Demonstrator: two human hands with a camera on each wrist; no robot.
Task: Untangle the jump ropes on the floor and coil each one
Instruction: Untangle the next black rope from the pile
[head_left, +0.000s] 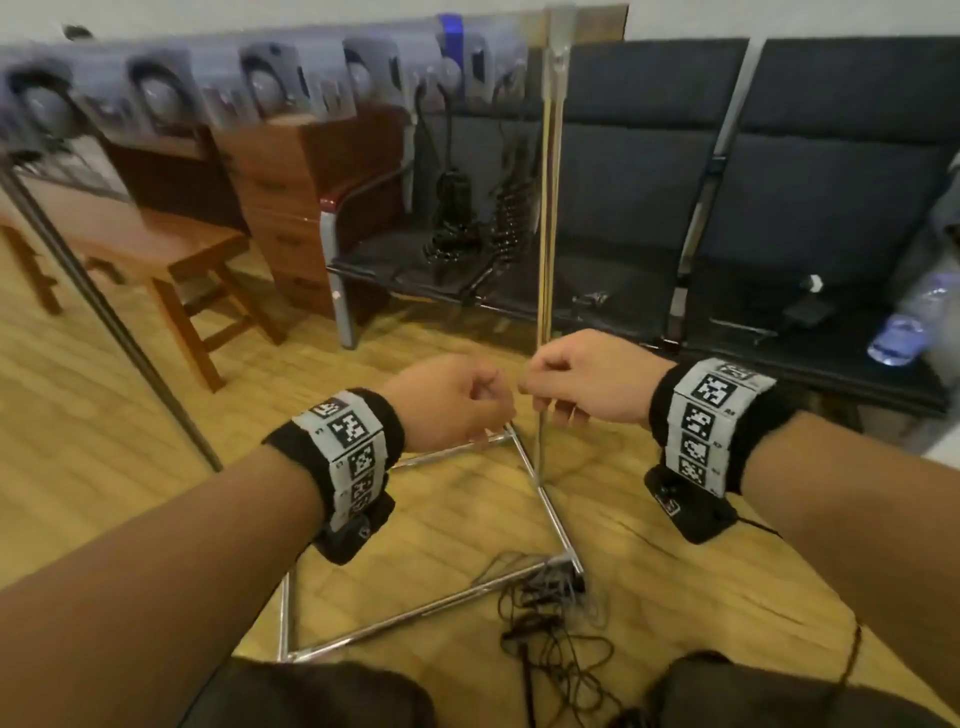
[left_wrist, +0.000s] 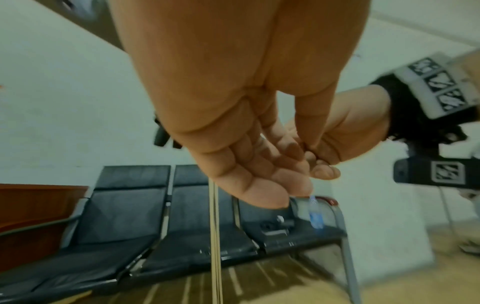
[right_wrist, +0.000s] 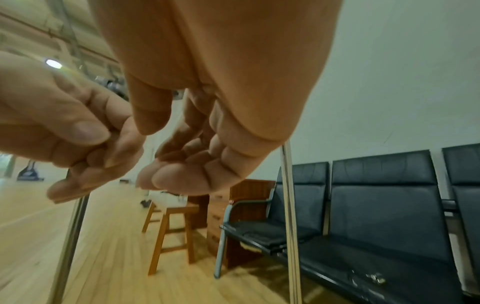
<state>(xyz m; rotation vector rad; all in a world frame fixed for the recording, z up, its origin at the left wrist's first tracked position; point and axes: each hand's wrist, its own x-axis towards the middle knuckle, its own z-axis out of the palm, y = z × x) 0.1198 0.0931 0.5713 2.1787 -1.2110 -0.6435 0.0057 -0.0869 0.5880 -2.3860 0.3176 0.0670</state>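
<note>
With the jump ropes (head_left: 550, 618) lying tangled on the floor (head_left: 104, 364) below, my left hand (head_left: 452, 400) and right hand (head_left: 582, 379) were curled fingertip to fingertip at chest height, whether pinching anything I couldn't tell; next I'd probably need to reach down.

A sports hall: pale wooden court floor (right_wrist: 39, 236), row of black waiting seats (head_left: 779, 182) along the wall.
</note>
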